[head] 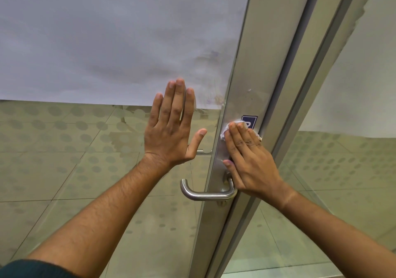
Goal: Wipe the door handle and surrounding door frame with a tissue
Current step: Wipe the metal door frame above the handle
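A brushed steel lever door handle (203, 194) juts left from the grey metal door frame (259, 63). Just above the handle, my right hand (248, 159) lies flat on the frame and presses a white tissue (225, 130) against it; the tissue peeks out past my fingertips. A small blue sticker (249, 120) sits on the frame right above those fingers, partly covered. My left hand (171, 127) is flat on the glass door pane (107, 159) left of the frame, fingers spread, holding nothing.
The upper glass carries a grey frosted film (107, 37) with smudges near the frame. A second metal post (317, 84) and another glass panel (353, 159) stand to the right. Tiled floor shows through the clear, dotted lower glass.
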